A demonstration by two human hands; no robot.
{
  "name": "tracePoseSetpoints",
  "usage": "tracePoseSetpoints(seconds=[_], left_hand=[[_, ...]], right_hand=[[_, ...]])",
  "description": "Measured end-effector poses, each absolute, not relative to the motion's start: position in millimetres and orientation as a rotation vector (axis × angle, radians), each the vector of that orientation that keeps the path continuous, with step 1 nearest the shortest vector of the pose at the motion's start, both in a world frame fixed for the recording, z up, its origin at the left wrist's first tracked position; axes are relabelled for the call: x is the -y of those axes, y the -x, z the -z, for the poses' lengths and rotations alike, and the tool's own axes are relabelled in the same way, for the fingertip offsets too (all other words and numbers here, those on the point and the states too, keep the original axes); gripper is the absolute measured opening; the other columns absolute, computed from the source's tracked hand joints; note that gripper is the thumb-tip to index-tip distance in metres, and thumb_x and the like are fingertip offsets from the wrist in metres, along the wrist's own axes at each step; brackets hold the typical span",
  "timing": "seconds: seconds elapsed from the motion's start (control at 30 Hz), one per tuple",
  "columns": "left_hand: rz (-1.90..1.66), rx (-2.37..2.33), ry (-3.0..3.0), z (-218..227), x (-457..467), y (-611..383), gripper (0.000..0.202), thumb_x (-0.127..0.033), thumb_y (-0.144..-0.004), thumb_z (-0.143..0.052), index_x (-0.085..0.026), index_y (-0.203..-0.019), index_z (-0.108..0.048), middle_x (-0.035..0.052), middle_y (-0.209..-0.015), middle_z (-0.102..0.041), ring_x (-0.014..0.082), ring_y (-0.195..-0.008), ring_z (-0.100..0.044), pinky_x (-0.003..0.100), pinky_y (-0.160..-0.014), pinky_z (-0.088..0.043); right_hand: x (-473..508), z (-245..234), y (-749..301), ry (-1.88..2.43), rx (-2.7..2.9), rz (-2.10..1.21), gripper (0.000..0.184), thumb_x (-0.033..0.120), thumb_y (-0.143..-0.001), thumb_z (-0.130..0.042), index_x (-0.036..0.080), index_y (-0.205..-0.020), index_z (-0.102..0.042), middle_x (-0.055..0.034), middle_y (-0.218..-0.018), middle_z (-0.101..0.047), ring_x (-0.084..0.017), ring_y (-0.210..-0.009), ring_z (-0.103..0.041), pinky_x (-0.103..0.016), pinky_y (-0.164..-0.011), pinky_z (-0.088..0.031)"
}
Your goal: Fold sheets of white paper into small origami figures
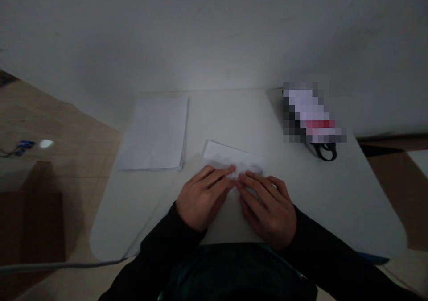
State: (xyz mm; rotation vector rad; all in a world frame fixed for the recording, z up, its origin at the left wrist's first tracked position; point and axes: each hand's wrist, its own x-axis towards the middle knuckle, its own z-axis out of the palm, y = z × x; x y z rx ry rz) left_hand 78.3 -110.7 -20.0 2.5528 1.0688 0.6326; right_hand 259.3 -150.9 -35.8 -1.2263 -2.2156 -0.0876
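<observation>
In the head view, near the front of the white round-cornered table (334, 194), a thin white sheet of paper (230, 154) lies under and just beyond both hands, its long axis running left to right, slightly skewed. The left hand (203, 196) and right hand (267, 205) press flat on it, gripping nothing. Their fingertips meet at its middle, so neither is nearer. A white paper stack (155, 131) lies well apart to the left.

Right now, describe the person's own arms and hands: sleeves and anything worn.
The left hand and right hand are bare, no gloves; in this dim light no ring or watch can be made out. The left sleeve and right sleeve are long, plain and black, ending at the wrists.
</observation>
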Motion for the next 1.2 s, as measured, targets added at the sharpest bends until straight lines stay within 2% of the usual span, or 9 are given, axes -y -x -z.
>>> tracePoseSetpoints(seconds=[0.27,0.6,0.7,0.9,1.1,1.2], left_hand=[[-0.634,-1.058,-2.546,21.7,110.1,-78.0,0.013,-0.014,-0.085,-0.053,-0.015,-0.091,-0.065,0.0045,-0.124,-0.06,0.0172,-0.094,-0.055,0.037,-0.084,-0.053],[-0.585,-1.097,-2.555,19.1,111.1,-80.2,0.012,-0.016,-0.086,-0.053,-0.015,-0.088,-0.064,0.0046,-0.122,-0.061,0.0182,-0.094,-0.055,0.037,-0.084,-0.053],[-0.594,-1.104,-2.571,18.2,112.2,-79.8,0.012,-0.016,-0.085,-0.053,-0.015,-0.09,-0.064,0.0042,-0.123,-0.06,0.0183,-0.094,-0.055,0.038,-0.084,-0.053],[-0.597,-1.008,-2.6,20.5,111.2,-72.7,0.021,-0.011,-0.086,-0.05,-0.015,-0.102,-0.063,0.0069,-0.128,-0.057,0.0179,-0.098,-0.055,0.037,-0.086,-0.053],[-0.574,-0.905,-2.594,19.1,106.3,-67.2,0.03,-0.007,-0.089,-0.039,-0.015,-0.108,-0.061,0.0104,-0.128,-0.056,0.0174,-0.098,-0.054,0.039,-0.084,-0.053],[-0.578,-0.882,-2.598,18.0,105.3,-66.5,0.03,-0.007,-0.089,-0.039,-0.015,-0.109,-0.06,0.0107,-0.129,-0.056,0.0173,-0.097,-0.054,0.039,-0.084,-0.053]], right_hand=[[149.3,34.6,-261.0,1.193,2.233,0.079,0.023,0.01,-0.08,-0.058,0.008,-0.101,-0.068,-0.0138,-0.105,-0.069,-0.027,-0.101,-0.063,-0.041,-0.079,-0.049],[156.6,38.0,-252.9,1.257,2.236,0.2,0.024,0.009,-0.08,-0.057,0.006,-0.103,-0.067,-0.0107,-0.103,-0.07,-0.023,-0.1,-0.064,-0.036,-0.083,-0.047],[158.4,35.0,-252.2,1.329,2.2,0.268,0.023,0.013,-0.08,-0.059,0.008,-0.101,-0.067,-0.0095,-0.099,-0.072,-0.022,-0.097,-0.065,-0.037,-0.084,-0.044],[155.4,26.7,-266.5,1.585,2.086,0.486,0.015,0.017,-0.08,-0.06,0.018,-0.093,-0.067,-0.0015,-0.094,-0.073,-0.022,-0.095,-0.066,-0.044,-0.086,-0.028],[155.9,25.7,-257.7,1.591,2.062,0.525,0.014,0.01,-0.08,-0.057,0.015,-0.089,-0.067,-0.0029,-0.092,-0.073,-0.023,-0.098,-0.065,-0.041,-0.082,-0.026],[162.9,30.9,-240.2,1.521,2.035,0.426,0.014,0.009,-0.081,-0.056,0.015,-0.088,-0.066,-0.0026,-0.091,-0.073,-0.02,-0.095,-0.066,-0.04,-0.083,-0.027]])
